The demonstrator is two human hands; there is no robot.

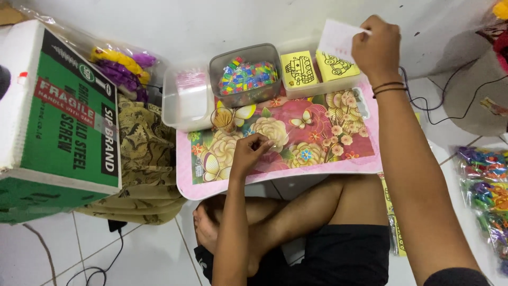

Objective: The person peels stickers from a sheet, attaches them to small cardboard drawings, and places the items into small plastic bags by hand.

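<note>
Reaching to the far tray (pixel 296 91), the right hand (pixel 377 46) pinches a white card (pixel 337 38) above the yellow cards (pixel 299 69), while the left hand (pixel 247 153), fingers curled on something too small to tell, rests on the flowered table (pixel 317 143); many bagged toys (pixel 484 180) wait beside.

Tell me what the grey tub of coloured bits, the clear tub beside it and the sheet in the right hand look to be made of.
Grey tub: seemingly translucent plastic, as the coloured pieces show dimly through its wall. Clear tub: glossy clear plastic, probably, with highlights on its rim. Sheet pinched by the right hand: thin white paper or card, it seems; flat, matte.
</note>
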